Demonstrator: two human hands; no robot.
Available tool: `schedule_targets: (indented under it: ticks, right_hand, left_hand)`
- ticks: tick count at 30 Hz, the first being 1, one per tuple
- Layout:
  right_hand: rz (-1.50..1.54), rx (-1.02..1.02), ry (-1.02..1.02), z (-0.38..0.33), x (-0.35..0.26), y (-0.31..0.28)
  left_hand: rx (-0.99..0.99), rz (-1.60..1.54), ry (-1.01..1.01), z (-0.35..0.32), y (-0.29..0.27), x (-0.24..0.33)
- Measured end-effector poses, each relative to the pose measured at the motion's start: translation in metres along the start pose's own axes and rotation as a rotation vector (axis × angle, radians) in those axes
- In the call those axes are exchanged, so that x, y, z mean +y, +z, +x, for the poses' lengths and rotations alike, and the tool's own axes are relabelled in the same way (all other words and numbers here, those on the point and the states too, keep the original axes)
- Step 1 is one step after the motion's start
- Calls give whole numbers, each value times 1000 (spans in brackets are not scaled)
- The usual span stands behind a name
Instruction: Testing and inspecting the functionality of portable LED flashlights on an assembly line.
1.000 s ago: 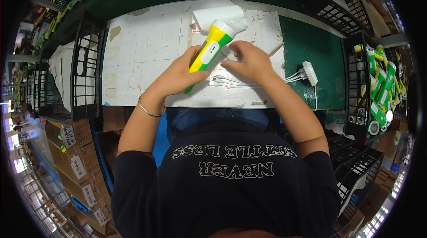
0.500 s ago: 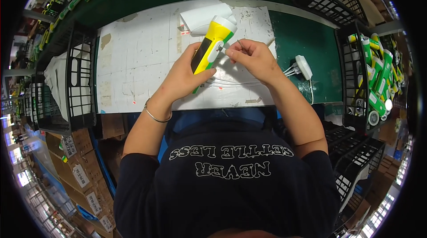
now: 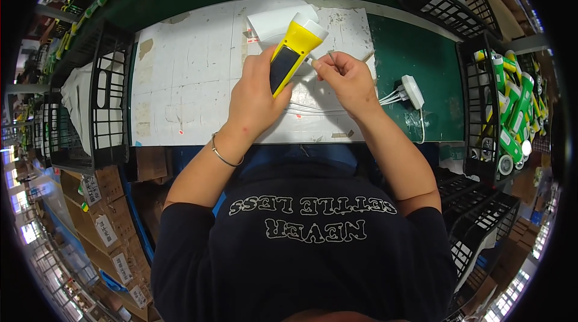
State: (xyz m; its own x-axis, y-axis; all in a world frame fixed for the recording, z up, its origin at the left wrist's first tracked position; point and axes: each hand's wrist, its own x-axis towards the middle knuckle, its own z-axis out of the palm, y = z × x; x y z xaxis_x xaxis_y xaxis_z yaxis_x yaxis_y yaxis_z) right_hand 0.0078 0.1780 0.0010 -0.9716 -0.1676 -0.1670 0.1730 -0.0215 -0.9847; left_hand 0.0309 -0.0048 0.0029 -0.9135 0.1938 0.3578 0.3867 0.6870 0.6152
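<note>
My left hand [image 3: 256,90] is closed round the body of a yellow flashlight [image 3: 304,39] with a white head. Its dark rectangular panel [image 3: 283,69] faces up, and the head points away and to the right. Close to the flashlight's right side, my right hand [image 3: 349,81] pinches a small pale plug-like piece [image 3: 309,59] between thumb and finger. Whether that piece touches the flashlight is hidden by the body's edge. A thin dark bit shows above the right fingers, too small to name. Several white cables [image 3: 319,112] run across the white board [image 3: 186,81] below my hands.
A white multi-cable block [image 3: 412,92] lies on the green table [image 3: 397,39] at right. Beyond it stands a black crate [image 3: 481,105] of green-and-yellow flashlights. Another black crate [image 3: 99,99] borders the left side. A curled white sheet [image 3: 277,21] lies behind the flashlight.
My left hand has rolled the flashlight so its dark panel now faces up and the switch side is turned out of sight. The right hand stays pinched beside it, shifted slightly right.
</note>
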Motion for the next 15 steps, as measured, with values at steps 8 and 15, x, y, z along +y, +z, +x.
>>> schedule_targets:
  ticks: [8,15]
  right_hand:
    - [-42,-7,17,-3,-3,-3]
    - [-273,14,-183,6,-18,-36]
  left_hand:
    - [-45,40,-47,0,2,0]
    - [-100,-54,12,3,-22,0]
